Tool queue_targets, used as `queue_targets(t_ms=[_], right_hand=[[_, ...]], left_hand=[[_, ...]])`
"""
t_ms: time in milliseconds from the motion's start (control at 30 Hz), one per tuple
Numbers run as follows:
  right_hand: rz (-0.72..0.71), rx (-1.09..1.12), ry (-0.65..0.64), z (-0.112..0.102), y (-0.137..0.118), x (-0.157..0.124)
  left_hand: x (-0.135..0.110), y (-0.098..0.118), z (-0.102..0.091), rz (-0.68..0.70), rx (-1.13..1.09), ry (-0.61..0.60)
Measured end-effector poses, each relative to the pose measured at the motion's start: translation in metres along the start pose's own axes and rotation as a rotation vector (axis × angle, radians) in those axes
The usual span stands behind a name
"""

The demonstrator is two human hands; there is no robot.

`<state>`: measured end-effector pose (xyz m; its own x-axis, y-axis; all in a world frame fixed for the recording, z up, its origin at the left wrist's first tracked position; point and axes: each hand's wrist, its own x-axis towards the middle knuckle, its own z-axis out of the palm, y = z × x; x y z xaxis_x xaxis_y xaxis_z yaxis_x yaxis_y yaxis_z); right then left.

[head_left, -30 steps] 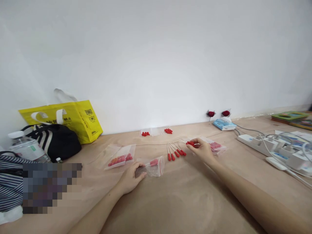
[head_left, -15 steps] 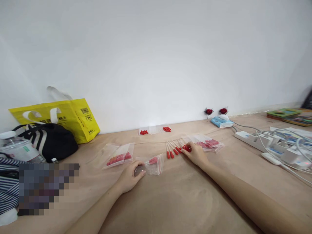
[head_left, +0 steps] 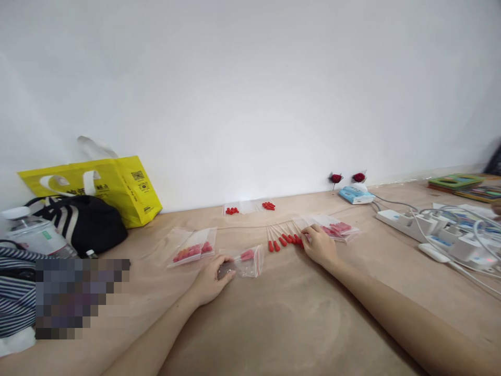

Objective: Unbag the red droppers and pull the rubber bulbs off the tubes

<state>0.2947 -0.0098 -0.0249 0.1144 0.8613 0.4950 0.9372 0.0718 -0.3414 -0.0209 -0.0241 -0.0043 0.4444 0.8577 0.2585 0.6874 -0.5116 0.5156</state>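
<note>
Fingertips (head_left: 307, 238) of the right hand (head_left: 319, 245) rest curled on the end bulbs of the dropper row (head_left: 282, 241), toward the table's (head_left: 274, 324) far edge; I cannot tell whether they pinch. The left hand's (head_left: 209, 284) fingers lie together, pinning the bag (head_left: 247, 260). A light touch should keep the bulbs aligned.

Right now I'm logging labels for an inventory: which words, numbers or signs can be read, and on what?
Yellow paper carrier bag: a QR code and black print, too small to read.
Green label on the clear plastic bottle: blurred.
Light blue flat packet: print unreadable.
No word or number reads clearly.
</note>
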Motion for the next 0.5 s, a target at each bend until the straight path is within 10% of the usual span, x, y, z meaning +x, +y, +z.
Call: queue_targets(t_ms=[267,500], right_hand=[[-0.299,0.448,-0.133,0.008,-0.054,-0.017],[-0.272,0.336,-0.349,0.018,-0.100,-0.014]], left_hand=[[0.000,0.001,0.001,-0.016,-0.013,0.008],[0.000,0.001,-0.001,-0.006,0.011,-0.001]])
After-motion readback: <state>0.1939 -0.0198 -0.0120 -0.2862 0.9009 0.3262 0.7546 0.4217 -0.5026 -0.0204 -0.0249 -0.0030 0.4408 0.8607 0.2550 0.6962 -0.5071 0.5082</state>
